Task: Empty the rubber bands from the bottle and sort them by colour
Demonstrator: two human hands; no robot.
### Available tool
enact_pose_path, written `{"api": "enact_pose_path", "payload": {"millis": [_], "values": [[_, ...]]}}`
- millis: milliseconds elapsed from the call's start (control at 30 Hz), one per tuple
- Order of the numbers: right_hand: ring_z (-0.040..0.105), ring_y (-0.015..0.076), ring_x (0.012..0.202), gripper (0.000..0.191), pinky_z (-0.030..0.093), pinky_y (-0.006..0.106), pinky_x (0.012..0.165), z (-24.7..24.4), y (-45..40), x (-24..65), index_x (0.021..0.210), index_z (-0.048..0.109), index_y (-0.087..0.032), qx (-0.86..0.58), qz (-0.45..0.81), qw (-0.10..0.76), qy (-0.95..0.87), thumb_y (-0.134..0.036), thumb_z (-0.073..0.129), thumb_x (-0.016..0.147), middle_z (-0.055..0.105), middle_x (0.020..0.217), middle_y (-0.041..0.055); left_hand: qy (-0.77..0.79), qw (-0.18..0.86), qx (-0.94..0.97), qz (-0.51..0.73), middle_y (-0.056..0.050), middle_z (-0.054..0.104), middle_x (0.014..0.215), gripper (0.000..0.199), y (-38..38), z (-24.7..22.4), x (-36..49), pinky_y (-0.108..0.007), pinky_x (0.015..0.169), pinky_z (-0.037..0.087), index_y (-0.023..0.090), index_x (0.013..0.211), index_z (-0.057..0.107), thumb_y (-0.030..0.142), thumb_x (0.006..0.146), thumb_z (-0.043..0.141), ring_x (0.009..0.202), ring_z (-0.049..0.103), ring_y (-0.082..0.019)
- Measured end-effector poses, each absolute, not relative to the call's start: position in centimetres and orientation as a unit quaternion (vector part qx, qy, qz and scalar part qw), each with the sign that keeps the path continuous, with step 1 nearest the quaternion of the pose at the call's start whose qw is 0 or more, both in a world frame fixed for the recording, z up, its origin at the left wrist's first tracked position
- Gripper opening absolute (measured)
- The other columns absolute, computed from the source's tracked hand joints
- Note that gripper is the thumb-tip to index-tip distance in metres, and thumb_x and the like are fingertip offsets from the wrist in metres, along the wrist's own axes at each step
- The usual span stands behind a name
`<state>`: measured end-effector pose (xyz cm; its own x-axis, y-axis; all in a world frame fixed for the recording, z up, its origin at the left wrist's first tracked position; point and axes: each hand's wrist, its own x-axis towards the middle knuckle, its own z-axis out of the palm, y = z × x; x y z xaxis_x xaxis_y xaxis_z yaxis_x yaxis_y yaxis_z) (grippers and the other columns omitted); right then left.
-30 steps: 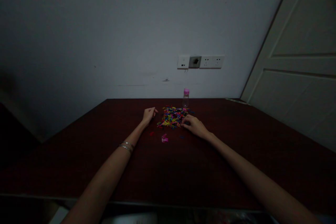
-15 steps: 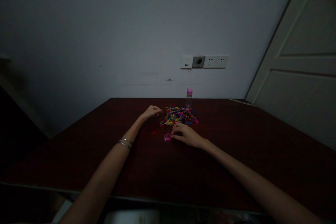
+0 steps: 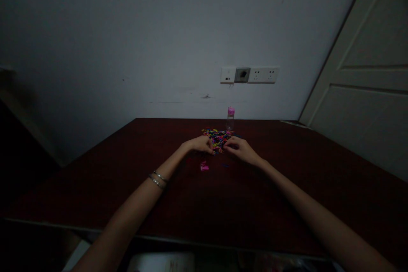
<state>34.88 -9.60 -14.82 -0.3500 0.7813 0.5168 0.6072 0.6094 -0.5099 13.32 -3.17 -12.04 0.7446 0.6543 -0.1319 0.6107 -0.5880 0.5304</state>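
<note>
A pile of small multicoloured clips (image 3: 217,137) lies on the dark red table, mostly behind and between my hands. My left hand (image 3: 201,144) is at the pile's left front edge, its fingers curled and pressed together; what they hold, if anything, is too small to make out. At the right front of the pile, my right hand (image 3: 239,149) has thumb and fingers pinched, and its contents cannot be made out either. Nearer to me sits a small group of pink clips (image 3: 204,165), touched by neither hand. A blue clip (image 3: 225,165) lies to its right.
Behind the pile a clear bottle with a pink cap (image 3: 230,119) stands upright near the wall. Sockets (image 3: 263,75) are set in the wall above it. A panelled door (image 3: 366,80) is at the right. Below the table's front edge, a white object (image 3: 162,262) shows.
My left hand has moved right and nearer to me, onto the pile's edge. My right hand has gone from the pink clips to the pile's right side. A blue clip now shows in front.
</note>
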Motion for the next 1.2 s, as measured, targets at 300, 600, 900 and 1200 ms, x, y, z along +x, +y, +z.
{"api": "enact_pose_path", "payload": {"millis": [300,600,900,1200], "values": [[0.055,0.0157,0.074,0.018,0.042,0.028,0.067,-16.3,-8.2,36.8,0.08,0.066,-0.018,-0.458,0.117,0.359,-0.804,-0.031,0.054,0.077,0.061,0.084,0.0043,0.37,0.22,0.902,0.034,0.002,0.055,0.057,0.011,-3.9,-12.8,13.8,-0.019,0.05,0.031,0.013,0.068,0.064,0.022,0.062,0.063,0.053,0.047,-0.009],[0.055,0.0159,0.078,0.018,0.042,0.028,0.07,-16.7,-8.0,36.8,0.084,0.066,-0.019,-0.443,0.119,0.353,-0.816,-0.029,0.053,0.078,0.061,0.086,0.0044,0.365,0.29,0.882,0.069,0.001,0.055,0.056,0.014,-3.5,-12.8,12.7,-0.018,0.049,0.032,0.011,0.07,0.066,0.016,0.061,0.056,0.051,0.045,-0.008],[0.056,0.0166,0.08,0.017,0.043,0.029,0.073,-16.7,-8.0,36.8,0.082,0.066,-0.018,-0.457,0.117,0.347,-0.811,-0.03,0.054,0.077,0.061,0.086,0.0046,0.363,0.303,0.875,0.106,0.002,0.054,0.056,0.014,-4.3,-11.2,11.1,-0.019,0.05,0.032,0.011,0.07,0.065,0.021,0.063,0.059,0.052,0.044,-0.007],[0.056,0.0164,0.08,0.016,0.044,0.029,0.074,-16.7,-7.8,36.7,0.082,0.066,-0.018,-0.446,0.114,0.347,-0.817,-0.027,0.054,0.076,0.061,0.086,0.0045,0.299,0.293,0.906,0.062,0.003,0.053,0.055,0.016,-7.9,-11.7,14.6,-0.019,0.051,0.031,0.013,0.078,0.066,0.022,0.067,0.059,0.05,0.044,-0.007]]}}
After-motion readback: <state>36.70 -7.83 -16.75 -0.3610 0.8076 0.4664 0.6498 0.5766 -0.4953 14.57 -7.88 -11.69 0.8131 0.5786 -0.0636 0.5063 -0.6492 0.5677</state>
